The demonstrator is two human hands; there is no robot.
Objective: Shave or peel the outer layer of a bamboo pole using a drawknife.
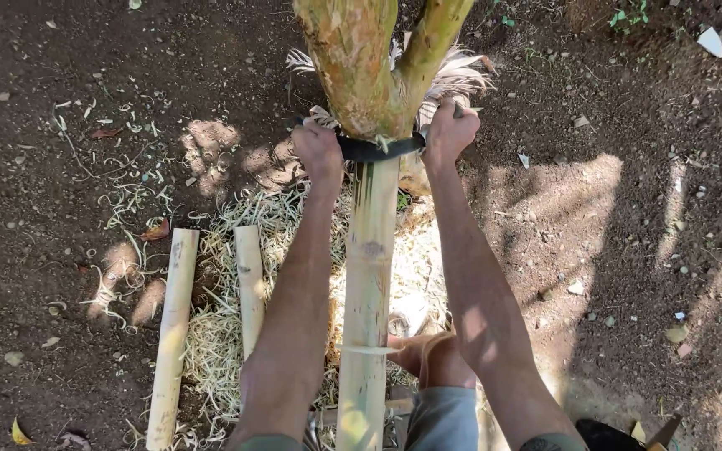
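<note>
— What are the two hands doing?

— The left hand (317,149) is shut tight around one end of a dark curved blade (378,149). The right hand (450,131) is shut tight around the other end. The blade lies across the top of a long bamboo pole (368,284), right under a tree trunk (359,63).

— Where is the pole?

— It stands up between the two arms, and its top leans on the trunk. A thin strip (369,350) peels off it lower down.

— Is there a box or a bowl?

— I see none. The shavings (219,334) just lie in a pile on the dirt ground (60,192) — pale and stringy, like straw.

— What else is there?

— Two shorter bamboo pieces lie on the left. The long piece (172,334) is at the edge of the pile, and the short piece (250,288) lies on the shavings — just beside it.
</note>
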